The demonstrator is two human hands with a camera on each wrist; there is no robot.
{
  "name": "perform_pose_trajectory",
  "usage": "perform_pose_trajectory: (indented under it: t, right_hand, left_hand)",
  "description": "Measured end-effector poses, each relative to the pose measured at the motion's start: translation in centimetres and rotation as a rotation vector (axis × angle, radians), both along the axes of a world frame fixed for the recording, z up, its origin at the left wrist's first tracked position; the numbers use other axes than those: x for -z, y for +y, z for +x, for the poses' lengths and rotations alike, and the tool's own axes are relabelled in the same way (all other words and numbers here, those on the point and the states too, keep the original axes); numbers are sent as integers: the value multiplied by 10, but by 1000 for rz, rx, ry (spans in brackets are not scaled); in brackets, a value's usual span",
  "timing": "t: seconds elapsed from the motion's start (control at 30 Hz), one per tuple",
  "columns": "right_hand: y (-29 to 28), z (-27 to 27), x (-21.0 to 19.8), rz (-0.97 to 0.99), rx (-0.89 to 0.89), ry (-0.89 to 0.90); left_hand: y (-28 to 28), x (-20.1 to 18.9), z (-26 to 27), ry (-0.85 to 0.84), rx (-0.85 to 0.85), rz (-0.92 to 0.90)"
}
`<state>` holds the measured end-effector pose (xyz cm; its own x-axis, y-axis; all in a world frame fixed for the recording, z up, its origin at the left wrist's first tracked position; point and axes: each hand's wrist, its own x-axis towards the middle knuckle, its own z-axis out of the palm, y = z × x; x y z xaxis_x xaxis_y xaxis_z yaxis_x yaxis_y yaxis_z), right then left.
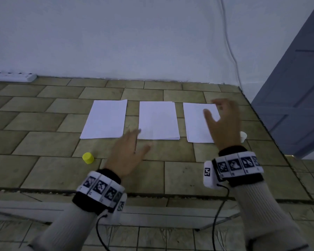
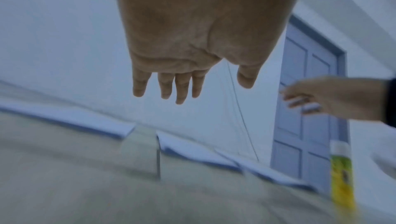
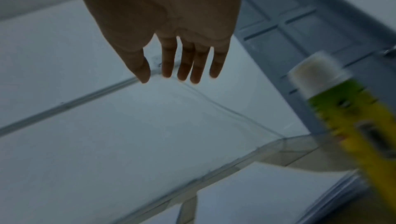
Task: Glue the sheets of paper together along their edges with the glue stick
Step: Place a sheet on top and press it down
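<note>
Left hand (image 1: 126,153), nearest my head camera, hovers with fingers spread and holding nothing just short of the middle sheet's (image 1: 158,120) near-left corner; right hand (image 1: 223,124), loosely splayed and equally bare, hangs over the right sheet (image 1: 196,122). Listed against that middle sheet: left sheet (image 1: 105,119) beside it, yellow cap (image 1: 88,157) nearer me and leftward, uncapped glue stick (image 3: 342,109) upright past the right sheet. Risk, as I judge it: a reaching wrist topples the stick and smears paper.
</note>
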<state>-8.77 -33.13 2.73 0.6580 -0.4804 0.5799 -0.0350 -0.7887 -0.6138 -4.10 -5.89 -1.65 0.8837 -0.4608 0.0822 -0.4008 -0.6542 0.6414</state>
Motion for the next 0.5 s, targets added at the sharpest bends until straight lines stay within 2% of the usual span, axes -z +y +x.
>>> perform_pose_trajectory:
  t: [0.07, 0.13, 0.27, 0.33, 0.43, 0.5]
  right_hand:
    - [-15, -14, 0, 9, 128, -73]
    - [-27, -26, 5, 94, 227, -55]
    - [-41, -41, 22, 471, 314, 157]
    - [-49, -44, 36, 591, 316, 257]
    - [-54, -47, 57, 554, 300, 366]
    - [-53, -48, 64, 549, 294, 394]
  left_hand:
    - [4, -19, 20, -9, -90, 14]
    - [14, -24, 51, -11, -188, 133]
    - [39, 0, 118, 43, -363, 407]
    - [44, 16, 138, 77, -412, 538]
    - [44, 31, 145, 146, -397, 714]
    - [43, 39, 146, 172, -374, 760]
